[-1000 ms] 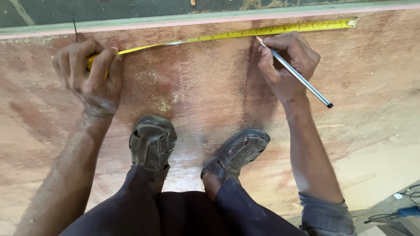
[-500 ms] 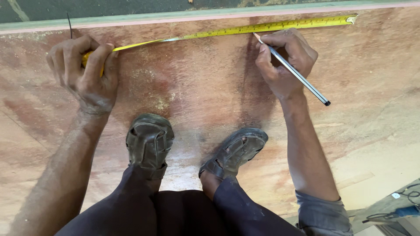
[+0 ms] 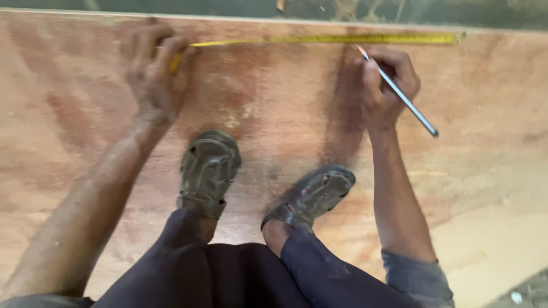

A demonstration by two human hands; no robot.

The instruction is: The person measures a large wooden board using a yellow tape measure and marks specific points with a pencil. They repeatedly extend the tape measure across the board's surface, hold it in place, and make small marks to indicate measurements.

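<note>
Two hands busy: left hand (image 3: 151, 65) clamped on the yellow tape measure (image 3: 319, 40) case, tape stretched along the plywood sheet (image 3: 274, 114) far edge; right hand (image 3: 388, 85) pinching pencil (image 3: 399, 94), tip at tape. Risk imo: tape hook slips off, mark lands wrong.

The left hand (image 3: 153, 65) is blurring with motion and hiding the tape measure's case (image 3: 174, 61). Tape markings are blurring too.
</note>
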